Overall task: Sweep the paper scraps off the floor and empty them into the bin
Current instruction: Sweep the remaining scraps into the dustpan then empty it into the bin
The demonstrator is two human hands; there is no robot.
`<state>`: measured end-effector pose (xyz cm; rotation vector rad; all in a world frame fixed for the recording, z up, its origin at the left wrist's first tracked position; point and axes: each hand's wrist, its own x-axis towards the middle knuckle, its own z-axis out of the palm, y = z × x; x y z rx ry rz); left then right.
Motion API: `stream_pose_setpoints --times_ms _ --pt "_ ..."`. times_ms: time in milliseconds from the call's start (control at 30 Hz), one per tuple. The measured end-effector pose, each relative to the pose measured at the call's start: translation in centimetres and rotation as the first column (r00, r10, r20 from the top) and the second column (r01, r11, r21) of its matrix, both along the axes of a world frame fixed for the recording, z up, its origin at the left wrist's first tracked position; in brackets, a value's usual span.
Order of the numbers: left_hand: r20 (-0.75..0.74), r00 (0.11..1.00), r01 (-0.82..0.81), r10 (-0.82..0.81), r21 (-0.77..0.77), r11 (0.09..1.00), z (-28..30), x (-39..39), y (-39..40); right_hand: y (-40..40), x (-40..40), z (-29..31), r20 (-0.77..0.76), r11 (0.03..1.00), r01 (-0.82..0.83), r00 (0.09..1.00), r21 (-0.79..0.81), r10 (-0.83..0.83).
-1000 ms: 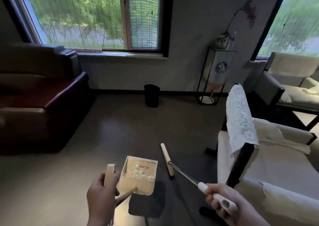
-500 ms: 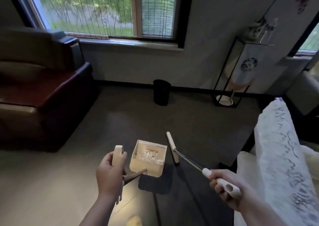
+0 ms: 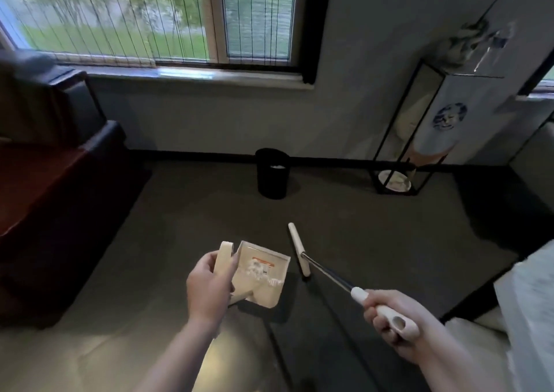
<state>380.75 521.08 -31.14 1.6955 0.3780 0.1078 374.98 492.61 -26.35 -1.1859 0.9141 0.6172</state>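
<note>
The paper scraps (image 3: 260, 267) already lie in the cream dustpan (image 3: 263, 274), carried above the floor (image 3: 186, 211) by the left hand (image 3: 209, 283) gripping its handle. The right hand (image 3: 389, 319) grips the broom (image 3: 298, 252). Emptying remains: the black bin (image 3: 272, 173) stands well apart under the window (image 3: 150, 17), a dark sofa (image 3: 54, 182) at left.

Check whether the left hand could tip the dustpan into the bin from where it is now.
Probably not yet. The left hand holds the dustpan with scraps well short of the bin, which stands by the far wall. Bare floor lies between, so nothing blocks walking closer.
</note>
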Motion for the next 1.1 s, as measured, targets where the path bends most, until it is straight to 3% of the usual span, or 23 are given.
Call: stream_pose_setpoints --times_ms 233,700,833,1100 --pt "-0.038 0.996 0.078 -0.076 0.035 0.996 -1.4 13.0 -1.3 -2.1 10.9 -0.9 -0.033 0.999 0.041 0.999 -0.009 -0.041" --pt "-0.175 0.983 0.092 -0.063 0.166 0.982 -3.6 40.3 -7.3 -9.7 38.0 -4.3 -0.121 0.99 -0.137 0.984 -0.016 0.134" --pt "-0.221 0.969 0.16 -0.108 0.233 0.959 -3.8 45.0 -8.5 -10.7 43.5 -5.0 -0.158 0.989 -0.15 0.976 -0.001 0.148" --pt "-0.387 0.866 0.393 -0.316 0.137 0.909 -7.1 51.7 -9.1 -10.2 48.6 -6.1 -0.218 0.995 -0.086 0.971 0.051 0.095"
